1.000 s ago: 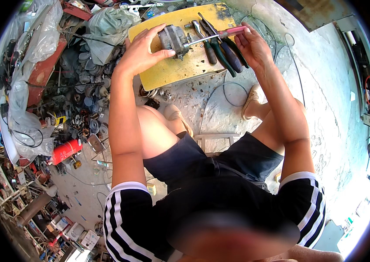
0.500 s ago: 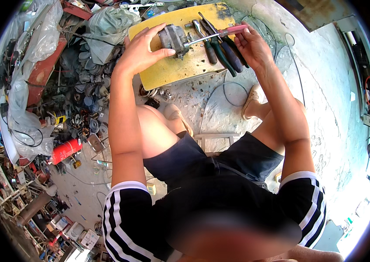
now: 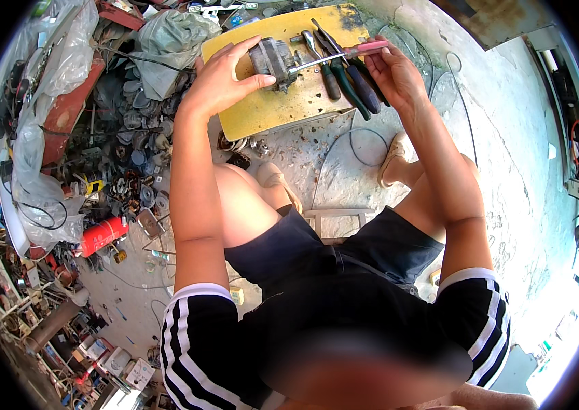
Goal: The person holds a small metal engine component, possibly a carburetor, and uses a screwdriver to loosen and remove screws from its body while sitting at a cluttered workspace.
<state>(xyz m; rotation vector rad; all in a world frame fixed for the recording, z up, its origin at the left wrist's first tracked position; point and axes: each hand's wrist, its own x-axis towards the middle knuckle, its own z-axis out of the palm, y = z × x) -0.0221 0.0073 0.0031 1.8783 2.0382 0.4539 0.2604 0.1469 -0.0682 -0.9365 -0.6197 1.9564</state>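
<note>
Currently, left fingers (image 3: 256,84): spread around, grasping blocky grey metal housing (image 3: 273,63)
Right fingers (image 3: 392,56): pinching pink-handled screwdriver (image 3: 354,51), steel shaft meeting housing

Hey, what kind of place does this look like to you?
Probably a repair workshop or scrap-dismantling spot: hand tools lie on a scuffed yellow tabletop, a screwdriver is held to a motor-like metal part, and a heap of loose parts crowds the left side.

Screwdriver (image 3: 368,47), in my right grip (image 3: 398,76): tip hidden at metal housing (image 3: 272,63). Rust-stained panel (image 3: 501,20): cut off above. Reddish patch (image 3: 364,379), lower edge: blurred.
</note>
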